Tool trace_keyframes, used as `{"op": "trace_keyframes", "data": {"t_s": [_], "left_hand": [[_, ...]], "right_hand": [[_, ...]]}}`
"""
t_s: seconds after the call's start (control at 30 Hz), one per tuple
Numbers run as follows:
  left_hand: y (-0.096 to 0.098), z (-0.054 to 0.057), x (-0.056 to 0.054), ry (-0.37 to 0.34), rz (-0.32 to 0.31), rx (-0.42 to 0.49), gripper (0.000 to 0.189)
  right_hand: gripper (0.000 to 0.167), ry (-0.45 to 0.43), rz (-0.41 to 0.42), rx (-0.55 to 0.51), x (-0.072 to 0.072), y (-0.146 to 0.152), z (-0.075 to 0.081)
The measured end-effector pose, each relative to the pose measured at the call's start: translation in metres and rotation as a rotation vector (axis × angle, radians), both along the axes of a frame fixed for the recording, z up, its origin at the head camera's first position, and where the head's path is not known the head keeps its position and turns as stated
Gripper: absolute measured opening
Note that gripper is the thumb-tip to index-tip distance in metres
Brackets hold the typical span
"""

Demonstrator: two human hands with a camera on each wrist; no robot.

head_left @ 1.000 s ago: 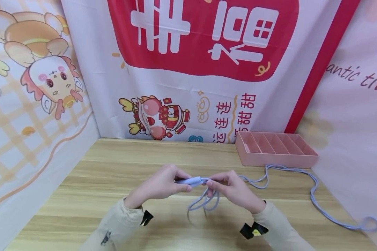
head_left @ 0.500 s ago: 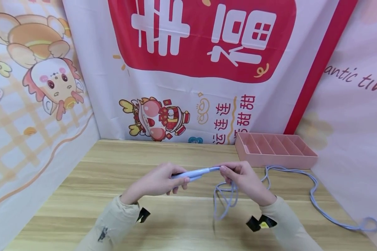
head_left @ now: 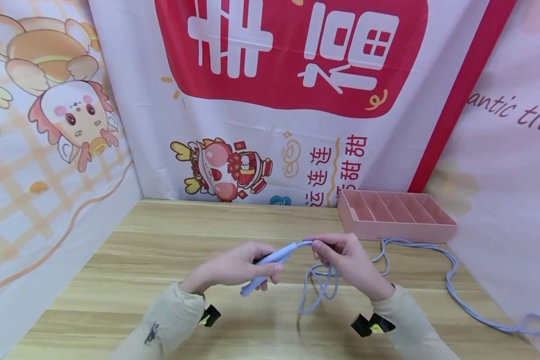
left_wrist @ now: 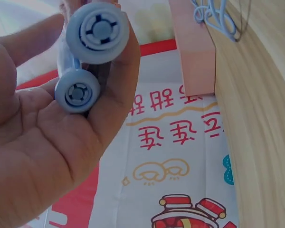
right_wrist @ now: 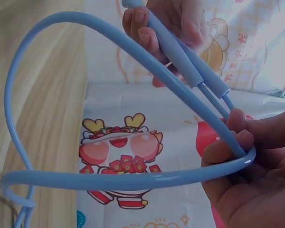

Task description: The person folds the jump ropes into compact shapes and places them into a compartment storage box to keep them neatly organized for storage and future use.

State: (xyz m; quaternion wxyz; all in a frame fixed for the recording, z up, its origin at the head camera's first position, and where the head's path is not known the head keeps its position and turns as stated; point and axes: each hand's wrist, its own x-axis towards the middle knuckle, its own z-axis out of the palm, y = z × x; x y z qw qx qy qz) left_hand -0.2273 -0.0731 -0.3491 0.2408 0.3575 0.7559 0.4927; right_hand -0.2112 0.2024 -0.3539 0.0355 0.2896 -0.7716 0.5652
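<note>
My left hand (head_left: 245, 265) grips both handles of a light blue jump rope (head_left: 274, 256) together. In the left wrist view, the round handle ends (left_wrist: 99, 32) stick out past the palm, side by side. To the right, my right hand (head_left: 348, 257) pinches the rope's cord a short way beyond the handles' tips. From those fingers a loose loop of cord (right_wrist: 147, 178) hangs down, large in the right wrist view. Both handles' tapered ends (right_wrist: 192, 78) point toward the right hand there.
A pink divided box (head_left: 398, 215) stands at the back right of the wooden table (head_left: 184, 225). The rest of the cord (head_left: 452, 280) trails past its front to the table's right edge. Printed cloths (head_left: 274, 120) hang behind and at both sides.
My right hand has moved right along the cord, away from the handles, and the hanging loop went with it. In the left hand, the handles have tilted, their near ends now lower.
</note>
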Motion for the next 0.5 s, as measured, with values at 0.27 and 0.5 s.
{"op": "trace_keyframes", "data": {"t_s": [0.27,0.5], "left_hand": [[0.0055,-0.0026,0.0030,0.046,0.029,0.010,0.021],[0.0032,0.0013,0.0047,0.044,0.097,-0.005,0.019]], "right_hand": [[0.019,0.052,-0.034,0.033,-0.0007,-0.0032,-0.0014],[0.019,0.107,-0.044,0.052,-0.0017,-0.0032,-0.0053]]}}
